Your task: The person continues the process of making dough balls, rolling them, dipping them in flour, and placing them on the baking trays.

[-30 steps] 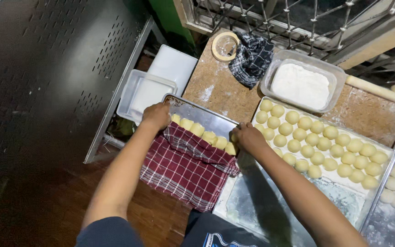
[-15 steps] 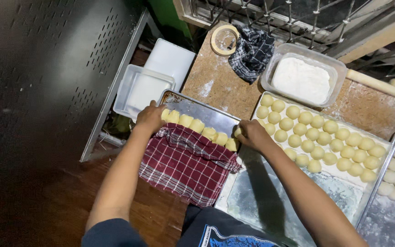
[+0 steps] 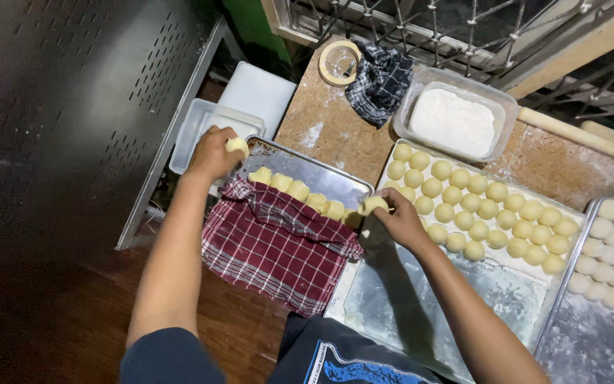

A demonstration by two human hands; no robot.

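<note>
Dough balls, smooth and pale: left hand (image 3: 211, 153) pinches one (image 3: 237, 145), right hand (image 3: 399, 220) another (image 3: 372, 205), above the cloth-draped (image 3: 275, 245) metal tray (image 3: 321, 174).

— What is carried by the speckled brown counter (image 3: 335, 139)?

— A tape roll (image 3: 340, 62), a dark checked cloth (image 3: 380, 80), a flour tub (image 3: 456, 122), a rolling pin (image 3: 577, 136) and floured trays (image 3: 463, 299) are borne on it.
</note>
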